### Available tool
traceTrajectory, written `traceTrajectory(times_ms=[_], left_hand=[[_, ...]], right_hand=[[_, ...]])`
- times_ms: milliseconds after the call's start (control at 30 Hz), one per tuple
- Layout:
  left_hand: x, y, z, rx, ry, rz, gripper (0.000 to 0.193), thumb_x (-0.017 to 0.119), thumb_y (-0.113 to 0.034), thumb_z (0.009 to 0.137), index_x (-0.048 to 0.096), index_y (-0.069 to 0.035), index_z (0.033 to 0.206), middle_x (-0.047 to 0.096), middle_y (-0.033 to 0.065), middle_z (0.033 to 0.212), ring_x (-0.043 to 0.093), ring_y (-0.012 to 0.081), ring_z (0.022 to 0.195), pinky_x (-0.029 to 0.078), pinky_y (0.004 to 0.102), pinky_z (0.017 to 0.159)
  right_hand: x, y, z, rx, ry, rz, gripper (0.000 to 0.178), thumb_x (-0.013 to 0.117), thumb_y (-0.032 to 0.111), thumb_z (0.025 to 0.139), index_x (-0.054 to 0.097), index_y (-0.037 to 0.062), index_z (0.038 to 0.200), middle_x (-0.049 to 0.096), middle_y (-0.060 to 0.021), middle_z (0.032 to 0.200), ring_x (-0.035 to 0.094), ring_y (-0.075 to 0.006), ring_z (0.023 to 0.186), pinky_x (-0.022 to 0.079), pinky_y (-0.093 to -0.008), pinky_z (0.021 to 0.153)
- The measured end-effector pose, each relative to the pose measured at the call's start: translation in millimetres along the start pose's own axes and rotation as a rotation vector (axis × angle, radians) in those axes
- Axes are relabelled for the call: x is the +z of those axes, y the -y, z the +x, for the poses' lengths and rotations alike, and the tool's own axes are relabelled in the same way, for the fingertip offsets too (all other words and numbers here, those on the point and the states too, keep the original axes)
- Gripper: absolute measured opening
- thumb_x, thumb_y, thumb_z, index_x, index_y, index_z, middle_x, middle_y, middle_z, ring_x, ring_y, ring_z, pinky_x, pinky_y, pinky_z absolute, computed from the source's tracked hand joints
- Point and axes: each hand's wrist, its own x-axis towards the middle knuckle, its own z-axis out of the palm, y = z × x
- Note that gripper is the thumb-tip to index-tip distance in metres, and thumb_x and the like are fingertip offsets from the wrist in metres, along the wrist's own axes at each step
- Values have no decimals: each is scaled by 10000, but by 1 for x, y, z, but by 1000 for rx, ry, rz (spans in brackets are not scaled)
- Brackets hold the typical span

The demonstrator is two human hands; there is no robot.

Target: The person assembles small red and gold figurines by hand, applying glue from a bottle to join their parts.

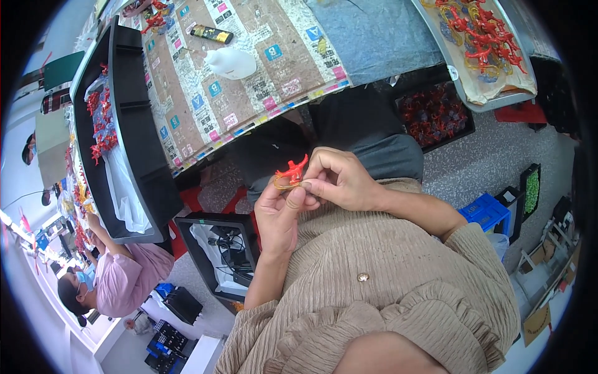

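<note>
Above my lap I hold a small red plastic figure (293, 170) with a curved yellowish translucent piece (283, 184) at its base. My left hand (278, 215) pinches it from below and the left, thumb pressed against the piece. From the right, my right hand (339, 179) closes thumb and forefinger on the lower edge of the same figure. The exact contact between the fingertips is hidden. More red figures with yellow and bluish clear parts (492, 47) lie in a lined metal tray at the upper right.
On the printed-paper table cover (261, 87) sit a white plastic bottle (230, 63) and a black-and-gold lighter-shaped object (212, 33). A black bin (134, 124) with red figures stands at left. Under the table is a crate of red pieces (436, 115). A co-worker (118, 274) sits at far left.
</note>
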Motion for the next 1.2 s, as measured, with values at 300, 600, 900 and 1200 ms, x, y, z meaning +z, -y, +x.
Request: traceTrajectory(times_ms=[300,600,900,1200], left_hand=[[1,-2,1,66,3,62,176,601,-35,914,604,53,1066,562,57,989,658,133,786,598,277,718],[1,-5,3,70,69,83,203,609,-42,909,600,68,1081,520,56,988,654,150,813,601,276,749],[0,2,6,140,64,165,198,590,-48,924,601,56,1092,513,37,985,630,116,842,591,264,714],[-1,-12,13,75,62,111,239,585,-99,935,574,17,1144,661,108,942,649,142,708,589,304,657]], right_hand=[[0,-3,0,-40,11,29,155,694,54,816,554,-11,799,552,-52,806,562,-87,658,461,-246,567],[0,1,-2,-79,-22,-79,165,701,47,804,549,-16,786,547,-67,800,582,-124,664,474,-264,572],[-1,3,-2,-68,-12,-43,164,696,48,817,550,-21,792,543,-59,813,586,-104,672,484,-253,576],[-21,-4,6,179,110,369,161,664,165,896,675,11,937,569,-10,873,562,-54,710,487,-202,604]])
